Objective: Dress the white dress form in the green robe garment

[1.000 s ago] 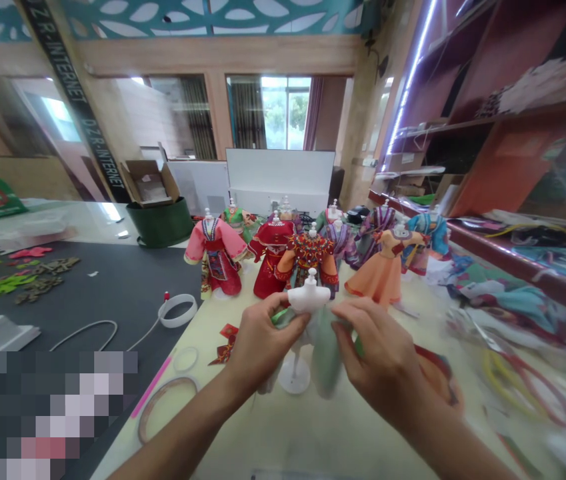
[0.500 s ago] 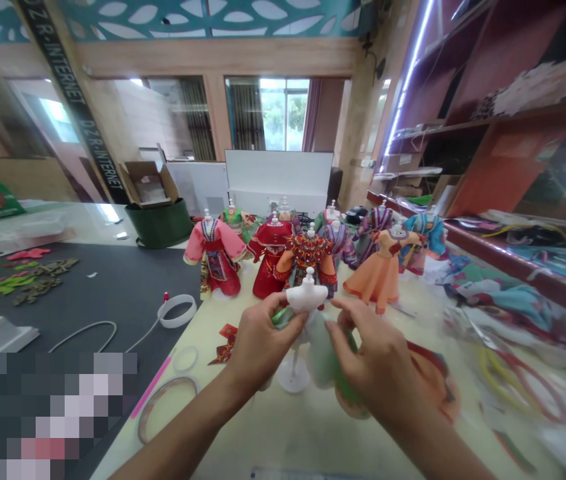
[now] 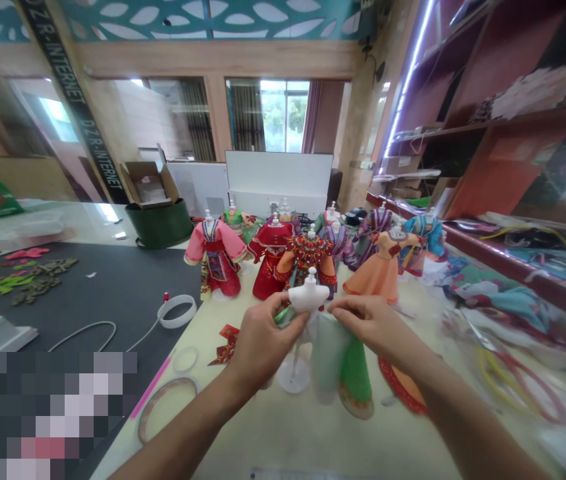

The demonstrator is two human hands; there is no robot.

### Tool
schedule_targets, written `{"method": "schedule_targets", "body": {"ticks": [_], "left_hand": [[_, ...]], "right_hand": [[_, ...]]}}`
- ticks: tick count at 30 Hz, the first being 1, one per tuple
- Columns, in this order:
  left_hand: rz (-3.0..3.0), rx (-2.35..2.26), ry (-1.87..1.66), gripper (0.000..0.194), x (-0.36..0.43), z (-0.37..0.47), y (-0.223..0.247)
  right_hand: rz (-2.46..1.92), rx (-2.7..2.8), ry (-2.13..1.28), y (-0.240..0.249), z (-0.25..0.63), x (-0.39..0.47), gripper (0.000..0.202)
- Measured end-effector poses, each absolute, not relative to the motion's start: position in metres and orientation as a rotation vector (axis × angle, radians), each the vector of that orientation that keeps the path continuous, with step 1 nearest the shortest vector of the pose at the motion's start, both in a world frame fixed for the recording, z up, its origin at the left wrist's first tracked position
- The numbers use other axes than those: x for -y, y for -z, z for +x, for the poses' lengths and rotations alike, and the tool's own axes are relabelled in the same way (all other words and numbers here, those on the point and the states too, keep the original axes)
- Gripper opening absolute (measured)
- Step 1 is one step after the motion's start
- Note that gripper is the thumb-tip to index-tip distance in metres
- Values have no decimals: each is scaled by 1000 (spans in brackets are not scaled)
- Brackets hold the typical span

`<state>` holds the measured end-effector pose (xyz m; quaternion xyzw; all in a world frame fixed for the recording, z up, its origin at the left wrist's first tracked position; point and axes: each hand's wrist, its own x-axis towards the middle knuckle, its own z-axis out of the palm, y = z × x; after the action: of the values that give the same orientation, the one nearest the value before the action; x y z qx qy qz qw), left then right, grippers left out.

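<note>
- Here's the left hand point(image 3: 267, 340), thumb and fingers clamped at the waist of the small white mannequin point(image 3: 309, 298), presumably steadying it!
- And the right hand point(image 3: 367, 319), just beside it, pinches the pale green cloth point(image 3: 330, 360) by its top edge, so the length hangs free.
- That mannequin stands upright before the wearer, likely for two-handed reach.
- Dressed mannequins point(image 3: 273, 260) line up behind, seemingly leaving working room in front.

White mannequin point(image 3: 309, 297) stands upright; green fabric point(image 3: 333, 357) hangs at its waist.
</note>
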<state>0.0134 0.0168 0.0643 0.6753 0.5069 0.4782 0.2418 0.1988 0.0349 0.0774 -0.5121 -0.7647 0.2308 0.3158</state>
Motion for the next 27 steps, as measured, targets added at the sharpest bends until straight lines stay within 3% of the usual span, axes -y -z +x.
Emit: {"method": "schedule_targets", "body": {"ticks": [7,12,27], "left_hand": [[1842,-1391,-1296,24,-15,14,-65],[1841,-1411,-1272,24,-16,15,-66],[1850,-1406,-1265,25,-18,15,-65]], "right_hand": [[-1174,1934,-1117,-72,206,-48,21],[-1225,1845,-1208,-74,208,-47,18],[-1300,1915,-180,-56,205,-27,33]]}}
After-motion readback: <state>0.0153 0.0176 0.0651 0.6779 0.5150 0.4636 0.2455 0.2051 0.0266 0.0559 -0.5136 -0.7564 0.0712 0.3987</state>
